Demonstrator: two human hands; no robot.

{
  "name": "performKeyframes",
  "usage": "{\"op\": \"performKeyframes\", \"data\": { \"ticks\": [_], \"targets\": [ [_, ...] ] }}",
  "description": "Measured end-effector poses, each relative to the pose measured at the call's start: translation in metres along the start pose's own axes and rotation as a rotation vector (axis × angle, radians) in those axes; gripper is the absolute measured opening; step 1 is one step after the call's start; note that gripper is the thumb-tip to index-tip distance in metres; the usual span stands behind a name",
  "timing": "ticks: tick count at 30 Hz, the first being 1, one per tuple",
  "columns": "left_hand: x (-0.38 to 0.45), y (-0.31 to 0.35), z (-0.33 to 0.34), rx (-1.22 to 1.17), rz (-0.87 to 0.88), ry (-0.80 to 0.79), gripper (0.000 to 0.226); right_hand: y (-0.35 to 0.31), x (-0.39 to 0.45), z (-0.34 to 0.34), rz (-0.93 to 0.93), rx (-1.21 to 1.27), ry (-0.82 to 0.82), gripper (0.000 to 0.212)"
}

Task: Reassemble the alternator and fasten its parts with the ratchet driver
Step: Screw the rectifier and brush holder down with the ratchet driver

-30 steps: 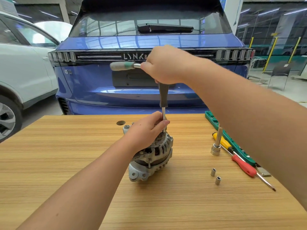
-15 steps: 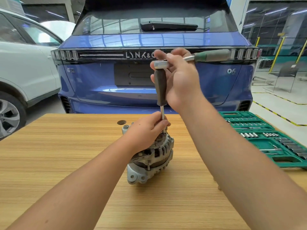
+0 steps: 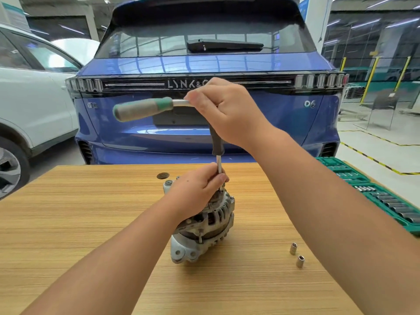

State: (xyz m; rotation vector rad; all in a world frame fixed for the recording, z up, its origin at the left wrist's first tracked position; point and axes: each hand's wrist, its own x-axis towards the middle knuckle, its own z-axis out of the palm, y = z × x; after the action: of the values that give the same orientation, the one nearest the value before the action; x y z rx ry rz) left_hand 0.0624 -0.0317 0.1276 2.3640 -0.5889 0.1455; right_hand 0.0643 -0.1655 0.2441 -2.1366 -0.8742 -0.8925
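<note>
Behind the light wooden table [image 3: 91,223] stands a blue hatchback car [image 3: 204,123] lettered "LYNK&C" and "06". Mid-table sits the grey cast-metal alternator [image 3: 211,226], steadied on top by the left hand [image 3: 197,189], which also pinches the driver's shaft. The right hand [image 3: 229,114] grips the green-handled ratchet driver [image 3: 145,109] at its head. Two small steel sockets [image 3: 296,254] lie to the right.

**One head-worn view, looking forward and down**

A single wide-angle camera sits on the person's head, facing forward and down across the bench [image 3: 95,223]. Both forearms reach in from the lower edge, close to the lens. Beyond the fingers [image 3: 218,178], a blue car [image 3: 284,114] fills the background. No second view exists to overlap.
</note>
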Motion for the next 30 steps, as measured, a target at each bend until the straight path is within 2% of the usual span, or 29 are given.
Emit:
{"op": "performKeyframes", "data": {
  "ticks": [3,4,5,7,8,9,11,14,16,18,19,21,23,26,30],
  "targets": [
    [-0.001,0.0,0.0,0.008,-0.005,-0.002,0.024,-0.011,0.017,-0.005,0.108,-0.329,-0.078,0.05],
    [-0.001,0.0,0.0,0.011,-0.007,-0.004,0.024,-0.013,0.023,-0.007,0.203,-0.387,-0.102,0.046],
    [-0.002,0.0,0.0,0.014,-0.008,-0.007,0.025,-0.014,0.027,-0.009,0.322,-0.338,-0.12,0.036],
    [-0.002,0.0,0.0,0.015,-0.005,-0.009,0.026,-0.012,0.029,-0.013,0.595,0.092,-0.134,0.012],
    [-0.002,0.0,-0.001,0.012,0.0,-0.008,0.026,-0.011,0.028,-0.015,0.716,0.371,-0.12,0.008],
    [-0.001,0.0,-0.001,0.007,0.007,-0.009,0.025,-0.008,0.024,-0.017,0.801,0.619,-0.129,0.008],
    [0.0,-0.002,-0.001,-0.004,0.016,-0.016,0.024,0.001,0.016,-0.019,0.863,0.964,-0.175,0.018],
    [0.001,-0.006,-0.001,-0.024,0.017,-0.018,0.023,0.007,0.009,-0.015,0.827,1.232,-0.19,0.025],
    [0.001,-0.008,-0.001,-0.038,0.011,-0.016,0.024,0.009,0.005,-0.011,0.798,1.354,-0.157,0.019],
    [0.0,-0.008,-0.001,-0.048,0.002,-0.019,0.025,0.011,-0.001,-0.006,0.74,1.428,-0.089,0.007],
    [0.0,-0.007,-0.001,-0.052,-0.001,-0.02,0.025,0.011,-0.004,-0.002,0.696,1.45,-0.022,0.012],
    [0.0,-0.006,-0.001,-0.042,-0.002,-0.027,0.024,0.014,-0.013,0.009,0.53,1.379,0.183,0.022],
    [0.002,-0.006,-0.001,-0.026,0.0,-0.035,0.023,0.016,-0.023,0.021,0.325,1.086,0.353,0.018],
    [0.003,-0.01,0.0,-0.024,0.001,-0.017,0.022,0.02,-0.034,0.034,0.122,0.851,0.316,0.026],
    [0.002,-0.012,0.002,-0.035,0.012,0.012,0.022,0.02,-0.036,0.033,0.069,1.005,0.167,0.037]
  ]
}}
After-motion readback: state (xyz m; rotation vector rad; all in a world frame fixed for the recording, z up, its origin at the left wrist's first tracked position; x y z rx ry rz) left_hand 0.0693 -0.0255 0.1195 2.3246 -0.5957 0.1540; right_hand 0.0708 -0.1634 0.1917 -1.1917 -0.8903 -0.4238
